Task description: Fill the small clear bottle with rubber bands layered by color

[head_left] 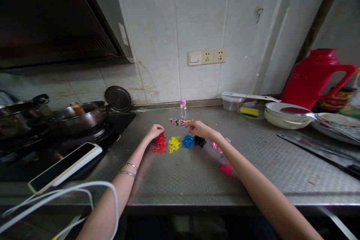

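My left hand is at the top edge of a pile of red rubber bands, its fingers pinched together; whatever is between them is too small to make out. My right hand reaches to the right end of a mixed-colour heap of small bands, fingertips closed and pointing down, their contents hidden. Between and below the hands lie separate piles of yellow bands, blue bands and black bands. Pink bands lie partly behind my right forearm. A clear bottle with a pink cap stands behind the mixed heap.
A phone on a white power bank and its white cable are at left, beside pans on the stove. A pink-red packet lies by my right forearm. Stacked bowls, a knife and a red thermos stand right.
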Tool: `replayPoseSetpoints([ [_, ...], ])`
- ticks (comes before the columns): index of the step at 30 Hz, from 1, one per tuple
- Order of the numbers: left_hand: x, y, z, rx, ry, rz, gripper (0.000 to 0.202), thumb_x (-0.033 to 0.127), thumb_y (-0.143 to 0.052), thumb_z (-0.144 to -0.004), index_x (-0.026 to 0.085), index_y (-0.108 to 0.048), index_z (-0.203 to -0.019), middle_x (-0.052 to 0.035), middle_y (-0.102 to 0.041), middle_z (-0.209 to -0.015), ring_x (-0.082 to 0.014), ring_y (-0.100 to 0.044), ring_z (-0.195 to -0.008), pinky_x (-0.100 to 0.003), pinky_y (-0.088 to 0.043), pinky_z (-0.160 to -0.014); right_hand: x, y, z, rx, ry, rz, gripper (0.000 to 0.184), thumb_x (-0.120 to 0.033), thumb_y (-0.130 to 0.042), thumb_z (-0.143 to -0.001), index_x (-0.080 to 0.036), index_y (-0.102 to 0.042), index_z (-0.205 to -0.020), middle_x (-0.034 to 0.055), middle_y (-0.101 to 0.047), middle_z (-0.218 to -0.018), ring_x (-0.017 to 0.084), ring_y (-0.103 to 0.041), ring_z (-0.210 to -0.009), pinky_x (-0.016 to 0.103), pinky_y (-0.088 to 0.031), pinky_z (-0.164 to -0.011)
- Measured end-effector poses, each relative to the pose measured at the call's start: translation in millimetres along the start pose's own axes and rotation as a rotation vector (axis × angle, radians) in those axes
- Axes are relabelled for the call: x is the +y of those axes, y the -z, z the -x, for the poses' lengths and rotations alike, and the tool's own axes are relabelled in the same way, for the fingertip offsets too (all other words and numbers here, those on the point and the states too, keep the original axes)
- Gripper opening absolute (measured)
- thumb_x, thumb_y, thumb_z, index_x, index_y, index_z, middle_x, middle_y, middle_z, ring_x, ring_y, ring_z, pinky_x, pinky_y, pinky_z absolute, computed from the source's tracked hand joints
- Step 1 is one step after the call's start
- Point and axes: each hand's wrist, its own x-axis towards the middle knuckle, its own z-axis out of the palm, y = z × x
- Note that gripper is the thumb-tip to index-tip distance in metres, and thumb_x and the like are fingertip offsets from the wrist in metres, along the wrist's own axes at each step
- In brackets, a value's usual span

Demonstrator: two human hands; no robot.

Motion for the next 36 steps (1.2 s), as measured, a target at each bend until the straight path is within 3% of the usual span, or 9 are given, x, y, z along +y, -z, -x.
replayPoseSetpoints([
  [10,15.7,-5.6,-0.4,0.074,0.072,-0.169,0.014,0.018,-0.054,-0.063,0.013,-0.066,-0.068,-0.0060,-0.066,-0.068,-0.0155,-0.059,-0.064,-0.022,-0.042,-0.060,13.0,6.4,5.9,0.066,-0.090,0.137,0.034,-0.012,-0.046,-0.071,-0.020,-0.064,-0.099,0.0034,-0.067,-0.081,0.013,-0.059,-0.074,0.017,-0.041,-0.065],
  [17,27.5,-4.7,-21.4,0.114,-0.057,-0.180,0.022,0.023,-0.055,-0.066,0.012,-0.065,-0.081,-0.0089,-0.066,-0.079,-0.0176,-0.059,-0.074,-0.024,-0.043,-0.067,19.3,7.0,8.5,0.072,-0.133,0.238,0.031,-0.017,-0.044,-0.073,-0.021,-0.063,-0.097,0.0037,-0.066,-0.084,0.014,-0.059,-0.076,0.018,-0.039,-0.064],
  [25,33.3,-22.9,-54.3,0.015,-0.288,-0.345,0.041,0.024,-0.057,-0.066,0.011,-0.058,-0.105,-0.0140,-0.058,-0.109,-0.0232,-0.052,-0.100,-0.029,-0.037,-0.089,20.1,7.3,10.6,0.073,-0.166,0.335,0.032,-0.018,-0.041,-0.075,-0.025,-0.063,-0.098,0.0033,-0.065,-0.092,0.016,-0.059,-0.083,0.020,-0.039,-0.066],
  [30,32.7,-31.4,-71.6,-0.072,-0.216,-0.316,0.047,0.019,-0.052,-0.070,0.006,-0.050,-0.115,-0.0180,-0.049,-0.122,-0.0248,-0.045,-0.113,-0.030,-0.032,-0.095,20.9,10.1,11.7,0.089,-0.231,0.364,0.031,-0.022,-0.040,-0.079,-0.024,-0.062,-0.100,0.0043,-0.065,-0.097,0.017,-0.058,-0.088,0.021,-0.040,-0.071],
  [36,30.9,-36.1,-80.9,-0.119,-0.180,-0.272,0.051,0.004,-0.047,-0.066,0.008,-0.050,-0.117,-0.0143,-0.047,-0.125,-0.0205,-0.044,-0.115,-0.026,-0.032,-0.096,18.1,14.0,13.5,0.048,-0.251,0.410,0.033,-0.021,-0.037,-0.079,-0.025,-0.061,-0.102,0.0040,-0.064,-0.101,0.018,-0.057,-0.092,0.023,-0.040,-0.075],
])
